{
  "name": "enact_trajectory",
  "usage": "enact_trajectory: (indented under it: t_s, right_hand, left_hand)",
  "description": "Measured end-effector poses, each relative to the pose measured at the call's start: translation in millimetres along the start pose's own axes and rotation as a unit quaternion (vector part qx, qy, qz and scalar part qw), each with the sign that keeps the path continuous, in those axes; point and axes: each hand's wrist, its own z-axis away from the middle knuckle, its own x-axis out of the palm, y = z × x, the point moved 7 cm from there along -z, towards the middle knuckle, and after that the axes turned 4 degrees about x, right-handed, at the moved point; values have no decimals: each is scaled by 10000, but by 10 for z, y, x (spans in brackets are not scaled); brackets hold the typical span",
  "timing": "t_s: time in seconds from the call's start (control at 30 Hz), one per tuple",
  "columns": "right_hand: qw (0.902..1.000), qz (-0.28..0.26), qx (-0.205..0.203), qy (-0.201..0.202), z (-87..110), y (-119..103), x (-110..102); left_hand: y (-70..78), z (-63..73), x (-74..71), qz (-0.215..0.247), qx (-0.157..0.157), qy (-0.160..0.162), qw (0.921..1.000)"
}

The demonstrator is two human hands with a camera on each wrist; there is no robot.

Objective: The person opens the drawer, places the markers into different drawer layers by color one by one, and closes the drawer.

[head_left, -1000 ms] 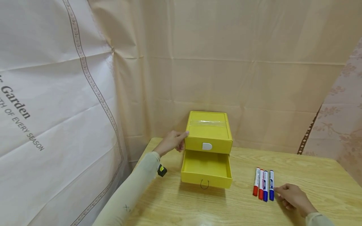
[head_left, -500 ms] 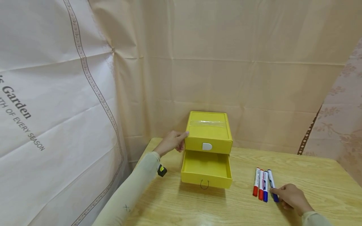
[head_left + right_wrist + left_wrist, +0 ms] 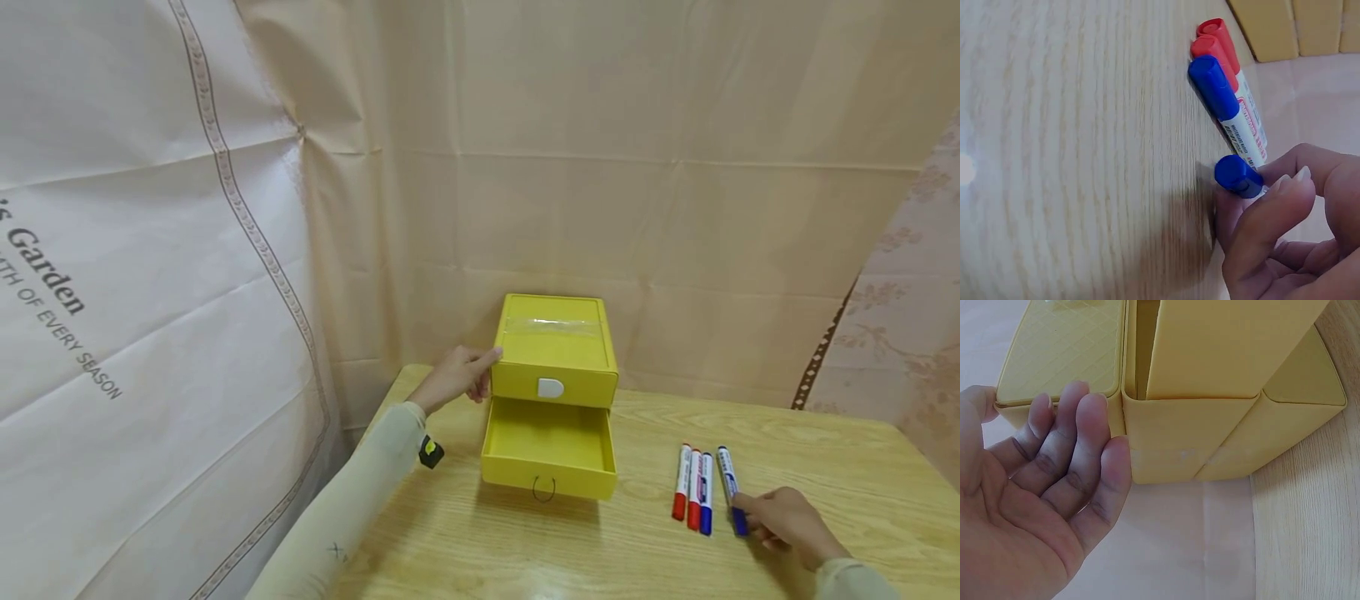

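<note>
A yellow two-drawer box point(image 3: 555, 333) stands on the table, its lower drawer point(image 3: 547, 479) pulled out and bare inside. My left hand point(image 3: 457, 375) rests at the box's left side, thumb by the top front edge; in the left wrist view its slightly bent fingers point(image 3: 1091, 425) lie against the yellow wall. At the right, my right hand point(image 3: 787, 521) pinches a blue-capped whiteboard marker point(image 3: 727, 471) between thumb and fingers near the cap point(image 3: 1235, 175). Just left of it lie another blue-capped marker point(image 3: 706, 492) and two red-capped markers point(image 3: 694, 487), side by side.
The wooden table point(image 3: 645, 558) carries everything. A beige cloth point(image 3: 555, 208) hangs behind it, and a white printed cloth point(image 3: 150, 292) hangs at the left. A wire loop point(image 3: 543, 489) serves as pull on the lower drawer; the upper one has a white tab point(image 3: 551, 388).
My right hand took hold of the outermost blue marker, which turned to a slant and shifted right, away from the other markers. My left hand and the box stay put.
</note>
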Motion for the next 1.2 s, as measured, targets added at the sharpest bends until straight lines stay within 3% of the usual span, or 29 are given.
enact_trajectory:
  t_s: [0.17,0.33,0.43,0.57,0.67,0.87,1.2]
  right_hand:
    - [9993,-357,55,-139,9,20,-24]
    - [9895,-1320,159,-573,-14,62,-32]
    - [9715,-2074,244,-1123,-29,76,-2]
    - [9364,-2836,236,-2056,-16,45,80]
    - [9241,-2967,248,-2398,-3,6,123]
    - [9284,-2840,225,-2384,11,-51,152]
    - [9538,-2291,-131,-1939,37,-136,119]
  left_hand:
    - [7,9,-4,-42,-6,-1,10000]
    - [0,9,-1,-31,-12,4,10000]
    - [-2,11,2,-38,-27,4,10000]
    - [2,13,4,-40,-44,8,10000]
    - [3,6,3,-32,-45,11,10000]
    - [4,3,-3,-5,-18,22,10000]
    - [-18,-8,-3,3,-31,1,10000]
